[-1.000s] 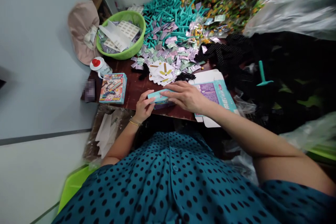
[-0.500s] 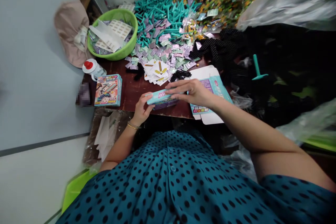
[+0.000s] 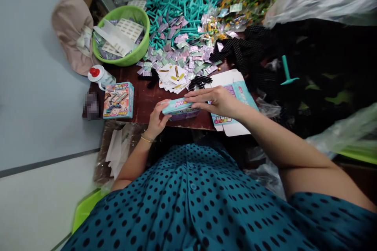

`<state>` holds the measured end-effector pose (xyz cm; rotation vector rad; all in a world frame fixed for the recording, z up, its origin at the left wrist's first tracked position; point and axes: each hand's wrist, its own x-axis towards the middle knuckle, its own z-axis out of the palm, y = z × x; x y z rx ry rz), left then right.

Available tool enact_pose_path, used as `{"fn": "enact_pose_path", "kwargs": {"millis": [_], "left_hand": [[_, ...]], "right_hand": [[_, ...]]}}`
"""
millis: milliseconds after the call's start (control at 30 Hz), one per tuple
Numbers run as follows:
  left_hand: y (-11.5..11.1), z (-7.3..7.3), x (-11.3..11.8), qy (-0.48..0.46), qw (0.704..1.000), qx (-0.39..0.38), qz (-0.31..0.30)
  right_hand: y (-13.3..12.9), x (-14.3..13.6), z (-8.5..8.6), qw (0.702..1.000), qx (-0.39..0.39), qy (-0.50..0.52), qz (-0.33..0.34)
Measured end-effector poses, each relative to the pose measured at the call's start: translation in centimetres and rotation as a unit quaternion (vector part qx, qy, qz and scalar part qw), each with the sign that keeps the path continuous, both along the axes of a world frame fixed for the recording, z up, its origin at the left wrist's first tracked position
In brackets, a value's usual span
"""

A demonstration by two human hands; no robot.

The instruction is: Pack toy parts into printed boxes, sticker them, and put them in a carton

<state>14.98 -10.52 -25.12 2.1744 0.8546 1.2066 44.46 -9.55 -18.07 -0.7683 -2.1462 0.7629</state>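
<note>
At the near edge of the dark wooden table [image 3: 150, 100], a small teal box [image 3: 180, 109] sits between both hands: the left hand [image 3: 157, 119] clasps its left end with curled fingers, the right hand [image 3: 216, 101] lies flat, fingers pressing its top. A flattened carton [image 3: 235, 98] lies just right, a finished box [image 3: 118, 100] to the left
</note>
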Motion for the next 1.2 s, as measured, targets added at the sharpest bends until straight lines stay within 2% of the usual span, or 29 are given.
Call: {"fn": "enact_pose_path", "kwargs": {"millis": [133,233,333,400,467,533,600,633,700,733,800,867,933,967,1000,1067,1133,1167,1200], "left_hand": [[-0.1,0.0,-0.5,0.002,0.999,-0.036,-0.01],[-0.1,-0.9,-0.1,-0.018,0.996,-0.085,0.001],[-0.9,-2.2,1.0,-0.044,0.981,-0.186,0.043],[-1.9,-2.1,1.2,-0.038,0.969,-0.223,0.094],[-3.1,-0.7,0.2,-0.023,0.967,-0.173,0.188],[-4.0,2.0,-1.9,0.014,0.951,-0.055,0.305],[-4.0,4.9,-4.8,0.089,0.907,0.052,0.408],[-3.6,6.1,-6.2,0.138,0.881,0.08,0.446],[-2.1,7.3,-8.8,0.228,0.837,0.076,0.491],[-1.1,7.2,-9.8,0.256,0.826,0.049,0.499],[0.7,6.1,-11.1,0.278,0.826,-0.02,0.491],[2.2,4.4,-11.5,0.288,0.826,-0.06,0.482],[3.1,3.0,-10.9,0.299,0.818,-0.053,0.489],[3.3,2.5,-10.2,0.297,0.821,-0.041,0.486],[3.4,2.0,-9.2,0.28,0.839,-0.037,0.465],[2.9,1.0,-6.0,0.222,0.899,-0.055,0.373],[1.5,-0.2,-1.7,0.159,0.951,-0.12,0.235],[0.5,-0.7,0.6,0.146,0.961,-0.156,0.177],[-0.6,-1.2,2.9,0.098,0.96,-0.244,0.097]], "right_hand": [[-2.0,-0.3,-1.5,0.997,0.059,-0.043,-0.032],[-2.9,-0.6,-2.2,0.992,0.073,-0.084,-0.05],[-3.2,-1.0,-2.7,0.991,0.071,-0.085,-0.072],[-3.6,-0.9,-3.2,0.989,0.068,-0.071,-0.111],[-4.3,-0.2,-4.2,0.979,0.06,-0.051,-0.186],[-5.1,1.2,-5.6,0.96,0.049,-0.043,-0.272],[-5.9,2.9,-7.3,0.938,0.035,-0.066,-0.337],[-6.3,3.6,-8.2,0.928,0.027,-0.09,-0.361],[-7.3,4.6,-9.9,0.904,0.004,-0.154,-0.398],[-7.9,4.7,-10.6,0.891,-0.014,-0.189,-0.413],[-9.2,4.4,-11.8,0.864,-0.06,-0.256,-0.429],[-10.6,3.6,-12.8,0.849,-0.097,-0.3,-0.425],[-11.7,2.6,-13.4,0.847,-0.109,-0.321,-0.409],[-12.1,2.1,-13.6,0.85,-0.109,-0.326,-0.4],[-12.4,1.8,-13.8,0.853,-0.108,-0.328,-0.391],[-12.7,1.6,-13.6,0.86,-0.11,-0.33,-0.372],[-12.6,2.1,-12.8,0.866,-0.116,-0.323,-0.363],[-12.5,2.5,-12.1,0.867,-0.116,-0.313,-0.369],[-12.4,3.1,-11.3,0.866,-0.112,-0.297,-0.386]]}}
